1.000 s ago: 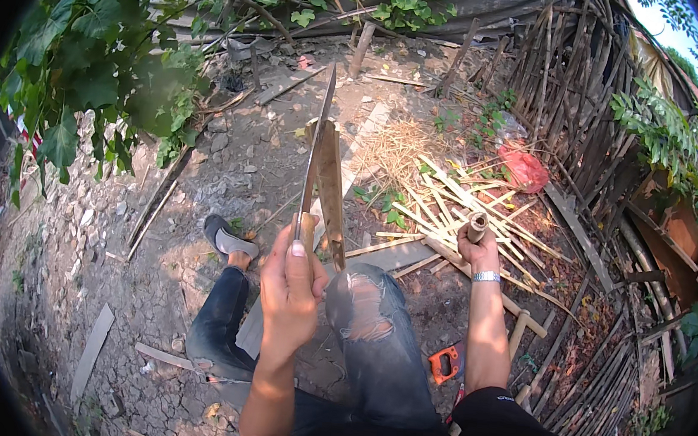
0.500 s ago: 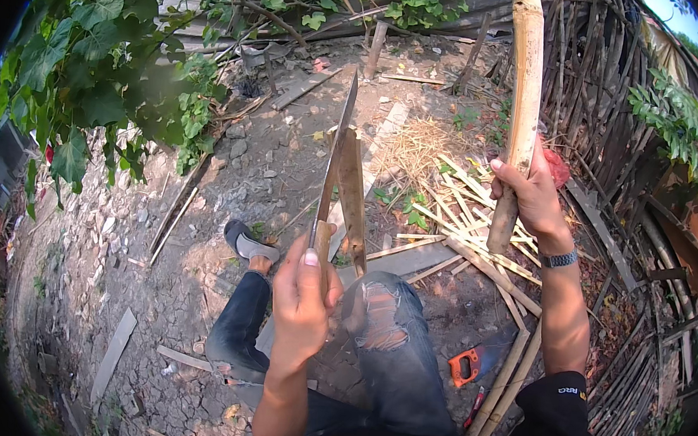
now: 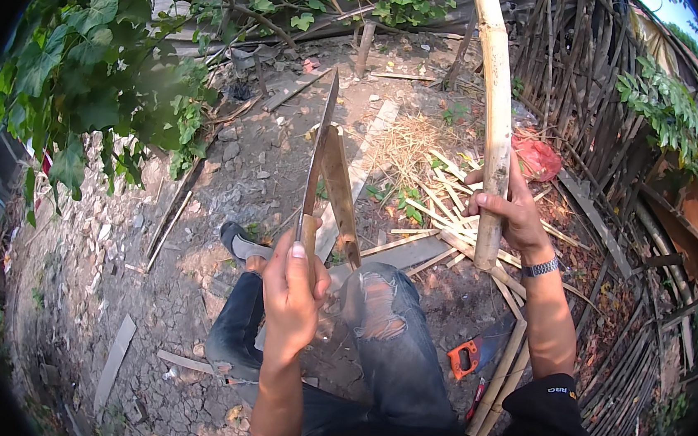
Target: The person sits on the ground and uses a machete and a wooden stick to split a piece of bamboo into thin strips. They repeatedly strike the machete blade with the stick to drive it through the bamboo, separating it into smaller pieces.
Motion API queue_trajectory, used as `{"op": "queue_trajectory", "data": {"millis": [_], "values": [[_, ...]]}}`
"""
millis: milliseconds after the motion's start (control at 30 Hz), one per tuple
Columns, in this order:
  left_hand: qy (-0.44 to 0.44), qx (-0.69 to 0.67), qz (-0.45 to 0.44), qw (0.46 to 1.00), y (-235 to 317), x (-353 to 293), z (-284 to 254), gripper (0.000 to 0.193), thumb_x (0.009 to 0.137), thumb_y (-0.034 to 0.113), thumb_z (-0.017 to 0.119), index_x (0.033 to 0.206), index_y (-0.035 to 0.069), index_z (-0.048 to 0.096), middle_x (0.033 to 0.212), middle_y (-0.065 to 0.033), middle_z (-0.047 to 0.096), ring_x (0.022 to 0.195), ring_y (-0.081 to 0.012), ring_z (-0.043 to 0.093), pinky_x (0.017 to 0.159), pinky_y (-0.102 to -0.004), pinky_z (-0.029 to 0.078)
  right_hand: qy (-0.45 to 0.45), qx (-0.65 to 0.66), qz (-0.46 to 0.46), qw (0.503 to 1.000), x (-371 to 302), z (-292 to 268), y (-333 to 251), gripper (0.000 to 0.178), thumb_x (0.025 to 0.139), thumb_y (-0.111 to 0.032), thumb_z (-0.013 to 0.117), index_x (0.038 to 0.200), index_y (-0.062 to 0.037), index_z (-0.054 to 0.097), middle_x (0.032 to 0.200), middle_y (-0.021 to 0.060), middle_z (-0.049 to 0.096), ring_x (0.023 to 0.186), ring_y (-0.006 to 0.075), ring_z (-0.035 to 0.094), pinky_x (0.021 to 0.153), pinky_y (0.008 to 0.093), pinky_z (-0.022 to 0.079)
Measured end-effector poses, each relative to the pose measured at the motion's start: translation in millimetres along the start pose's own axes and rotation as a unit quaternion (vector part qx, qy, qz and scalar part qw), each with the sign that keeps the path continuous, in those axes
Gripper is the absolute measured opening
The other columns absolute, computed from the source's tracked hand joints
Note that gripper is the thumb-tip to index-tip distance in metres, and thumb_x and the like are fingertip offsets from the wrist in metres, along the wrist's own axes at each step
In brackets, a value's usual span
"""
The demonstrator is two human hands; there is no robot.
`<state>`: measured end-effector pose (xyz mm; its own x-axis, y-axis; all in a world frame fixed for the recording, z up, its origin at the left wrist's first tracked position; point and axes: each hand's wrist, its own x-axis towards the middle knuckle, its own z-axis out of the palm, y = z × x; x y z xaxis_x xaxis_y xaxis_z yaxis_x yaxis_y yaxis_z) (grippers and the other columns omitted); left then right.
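Observation:
My left hand is wrapped round the wooden handle of a large knife, its long blade pointing up and away. My right hand grips a pale bamboo pole near its lower end; the pole stands almost upright and its top runs out of the picture. Just beyond my left hand, a brown flat length of wood or split bamboo slants beside the blade; whether it touches the knife I cannot tell. The blade and pole are well apart.
Split bamboo strips lie heaped on the ground past my knee. An orange-handled saw and bamboo lengths lie to the right. A red plastic bag rests near the stick fence. Leafy vines hang at the left.
The bamboo pole and my right hand have shifted left and slightly down in the picture. My left hand and the knife have moved slightly left, with both grips kept.

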<state>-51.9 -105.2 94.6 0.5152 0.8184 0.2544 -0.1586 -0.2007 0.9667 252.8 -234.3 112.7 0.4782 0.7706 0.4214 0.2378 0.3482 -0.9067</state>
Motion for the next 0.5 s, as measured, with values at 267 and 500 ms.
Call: {"op": "queue_trajectory", "data": {"millis": [267, 500], "values": [[-0.003, -0.001, 0.012, 1.000, -3, 3, 4, 0.055, 0.108, 0.044, 0.036, 0.137, 0.000, 0.054, 0.057, 0.0029, 0.041, 0.044, -0.0045, 0.033, 0.040, -0.0229, 0.024, 0.003, -0.109, 0.036, 0.993, -15, -22, 11, 0.102, 0.088, -0.003, 0.073, 0.164, -0.0133, 0.006, 0.110, 0.0098, 0.063, 0.089, 0.0145, 0.064, 0.070, 0.0303, 0.057], [-0.034, -0.002, 0.015, 0.999, 8, 7, 11, 0.057, 0.111, 0.043, 0.032, 0.140, -0.001, 0.053, 0.057, 0.0019, 0.042, 0.049, -0.0054, 0.035, 0.047, -0.0232, 0.027, 0.040, -0.172, 0.220, 0.959, -81, -23, 78, 0.060, 0.084, -0.011, 0.081, 0.136, 0.0030, 0.055, 0.094, 0.0058, 0.067, 0.067, 0.0090, 0.061, 0.057, 0.0244, 0.051]]}}
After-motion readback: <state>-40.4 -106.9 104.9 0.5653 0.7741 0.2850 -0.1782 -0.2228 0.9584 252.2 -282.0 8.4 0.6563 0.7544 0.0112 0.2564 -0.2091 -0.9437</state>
